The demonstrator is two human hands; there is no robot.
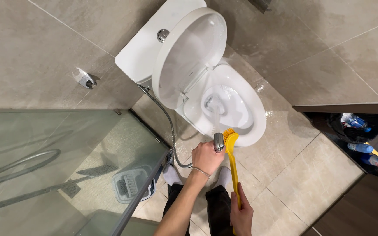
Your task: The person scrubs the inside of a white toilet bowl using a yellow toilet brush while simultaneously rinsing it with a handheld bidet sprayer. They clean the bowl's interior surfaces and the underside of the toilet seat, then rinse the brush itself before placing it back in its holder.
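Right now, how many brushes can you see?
2. A yellow toilet brush is held by the right hand at the bowl rim, beside the sprayer in the left hand. A scrub brush sits behind the glass panel. Others may be hidden.

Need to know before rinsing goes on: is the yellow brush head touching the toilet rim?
Cannot tell. In the head view the yellow brush head overlaps the toilet rim from above, beside the sprayer in the left hand; no gap or contact shows plainly.

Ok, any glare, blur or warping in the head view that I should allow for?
Head view: evenly lit and sharp; wide-angle lens bends the tile lines; glare on the wet floor beside the toilet; glass panel shows reflections; cabinet interior dark; left hand with sprayer and right hand on yellow brush clear.
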